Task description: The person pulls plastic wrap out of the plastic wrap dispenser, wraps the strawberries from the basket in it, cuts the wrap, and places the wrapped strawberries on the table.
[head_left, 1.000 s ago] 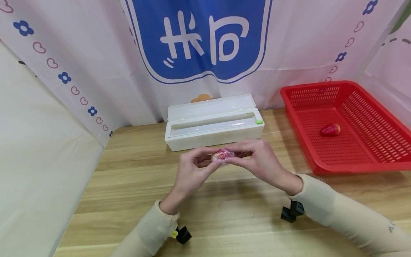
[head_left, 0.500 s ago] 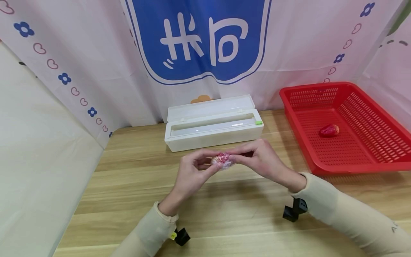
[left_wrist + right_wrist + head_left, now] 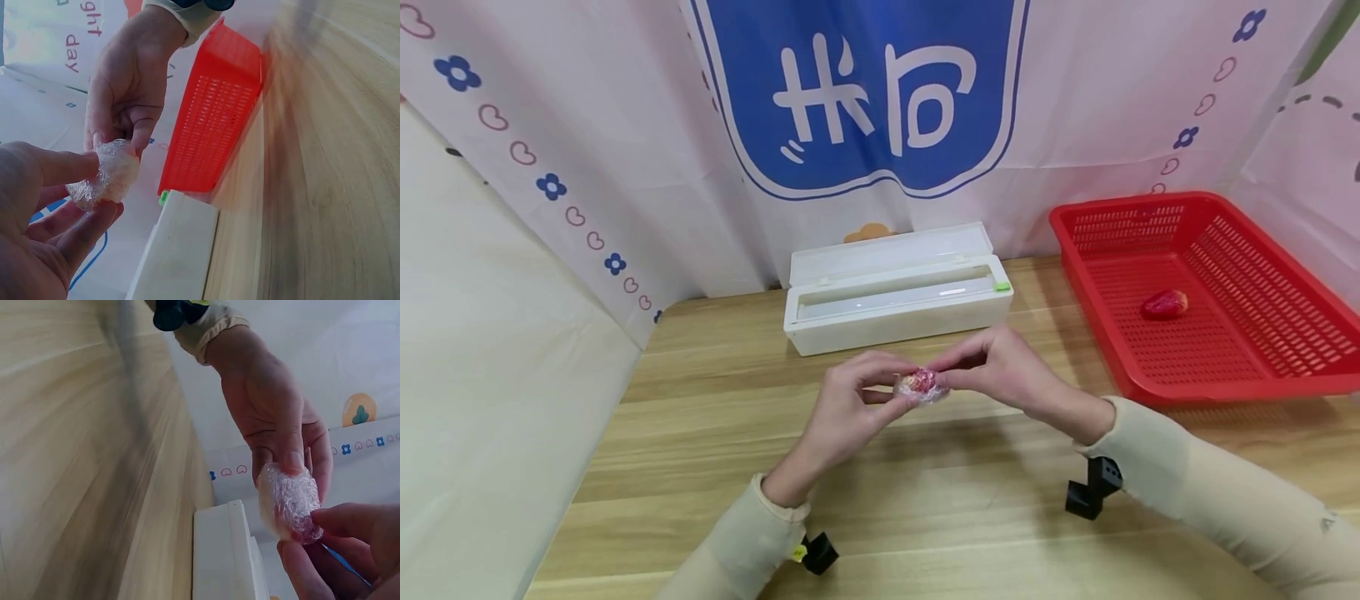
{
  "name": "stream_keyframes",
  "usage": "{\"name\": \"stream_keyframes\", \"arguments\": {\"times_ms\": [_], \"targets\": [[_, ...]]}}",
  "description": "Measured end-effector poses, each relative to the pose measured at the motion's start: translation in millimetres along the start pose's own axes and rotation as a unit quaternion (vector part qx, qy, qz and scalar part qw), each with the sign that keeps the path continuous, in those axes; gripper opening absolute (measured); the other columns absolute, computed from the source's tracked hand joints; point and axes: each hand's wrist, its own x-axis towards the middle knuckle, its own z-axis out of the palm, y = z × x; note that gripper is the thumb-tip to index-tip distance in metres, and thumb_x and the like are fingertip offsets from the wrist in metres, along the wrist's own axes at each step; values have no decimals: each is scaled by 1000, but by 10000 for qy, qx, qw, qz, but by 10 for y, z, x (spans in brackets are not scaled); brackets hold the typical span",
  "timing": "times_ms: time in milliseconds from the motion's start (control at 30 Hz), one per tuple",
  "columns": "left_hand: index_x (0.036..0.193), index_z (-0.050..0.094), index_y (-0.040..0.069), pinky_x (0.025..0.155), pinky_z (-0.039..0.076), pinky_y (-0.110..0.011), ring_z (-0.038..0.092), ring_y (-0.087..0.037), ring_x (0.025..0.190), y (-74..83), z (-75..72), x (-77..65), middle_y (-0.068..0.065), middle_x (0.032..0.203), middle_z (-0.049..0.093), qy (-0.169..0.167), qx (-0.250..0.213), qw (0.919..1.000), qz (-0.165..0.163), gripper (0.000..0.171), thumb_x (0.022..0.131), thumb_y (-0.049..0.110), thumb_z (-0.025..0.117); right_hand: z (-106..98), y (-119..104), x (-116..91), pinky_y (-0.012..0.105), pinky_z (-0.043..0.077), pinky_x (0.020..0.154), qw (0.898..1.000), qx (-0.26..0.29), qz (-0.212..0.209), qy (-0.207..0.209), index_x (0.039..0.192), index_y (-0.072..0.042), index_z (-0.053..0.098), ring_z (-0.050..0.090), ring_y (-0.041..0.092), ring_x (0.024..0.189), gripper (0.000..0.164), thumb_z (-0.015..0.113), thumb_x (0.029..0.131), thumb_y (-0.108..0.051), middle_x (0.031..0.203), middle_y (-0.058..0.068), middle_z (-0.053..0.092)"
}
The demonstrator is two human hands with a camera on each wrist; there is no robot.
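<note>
A small red-and-yellow fruit wrapped in crinkled cling film is held between both hands, above the table. My left hand pinches its left side between thumb and fingers. From the right, the thumb and fingertips of my right hand pinch the film at the upper right. In the left wrist view the bunched cling film hides most of the fruit. Whitish layers of film face the right wrist view too. Just behind the hands stands a long white cling film dispenser, its lid raised.
A red plastic basket stands on the right, with a red, yellow-tipped fruit lying in it. The wooden table meets a printed white curtain at the back. Black wrist cameras hang below both sleeves.
The wrapped fruit has come slightly lower in view and turned a little between the fingers. My right thumb and fingertips have shifted along the film. The left hand keeps its pinch.
</note>
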Motion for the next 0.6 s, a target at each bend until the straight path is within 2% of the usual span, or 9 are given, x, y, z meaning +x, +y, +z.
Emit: {"name": "stream_keyframes", "arguments": {"times_ms": [167,367,600], "targets": [[109,71,12,72,59,-27,69,-21,94,5,-41,-1,-5,112,67,-53,-33,9999,-79,30,79,16,77,6,-90,-16,28,57,68,9942,-988,-428,-60,103,-15,75,65,10,78,21,74,83,-23,93,-2,74],[110,71,10,74,59,-28,67,-20,96,63,-144,20,-7,111,69,-16,6,10000,42,31,80,18,76,-26,-303,7,27,57,78,9873,-1294,-812,-443,116,-11,67,66,8,87,32,71,85,-18,101,0,72],[111,68,3,79,58,-30,67,-26,97,108,-320,37,-15,110,68,214,-259,9994,-102,32,80,11,75,-193,-532,146,30,56,85,9755,-1591,-1094,-1056,122,-13,65,65,11,97,30,62,92,-17,113,1,70]]}}
